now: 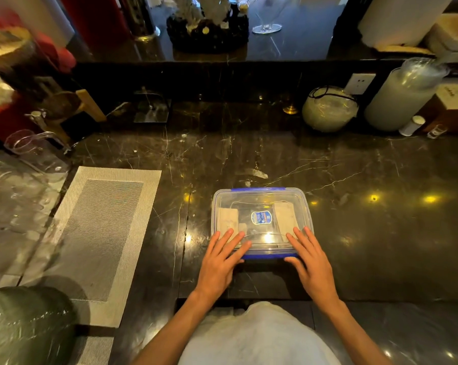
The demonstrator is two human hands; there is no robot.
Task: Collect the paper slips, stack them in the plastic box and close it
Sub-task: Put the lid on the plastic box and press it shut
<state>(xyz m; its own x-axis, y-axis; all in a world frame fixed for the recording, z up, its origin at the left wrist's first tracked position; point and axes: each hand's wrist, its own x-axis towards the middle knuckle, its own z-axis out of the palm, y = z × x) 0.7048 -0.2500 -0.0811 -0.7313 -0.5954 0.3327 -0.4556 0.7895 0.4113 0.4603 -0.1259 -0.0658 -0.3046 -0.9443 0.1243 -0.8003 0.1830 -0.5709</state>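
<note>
Two flat hands are laid on the near edge of a clear plastic box (262, 222), which is set on a dark, veined, glossy marble counter (367, 233) just ahead of the person. The box is rectangular with rounded corners; a transparent lid (260, 200) trimmed with blue clips is seated on top, and a blue oval label is stuck at its centre. Pale, matte paper slips (284, 219) are seen through the lid, one pile at the left side and one at the right.

The left hand (218, 262) is spread open, fingers straight and pressed palm-down over the lid's near left corner. The right hand (310, 263) is likewise opened flat over the near right corner, its thumb laid against the blue front clip. Nothing is gripped by either hand.

To the left, a woven grey placemat (101, 233) with a paler border is laid on the counter. Clear glassware (35, 151) is stood at the far left, and a frosted cylindrical container (399, 101) at the far right.
</note>
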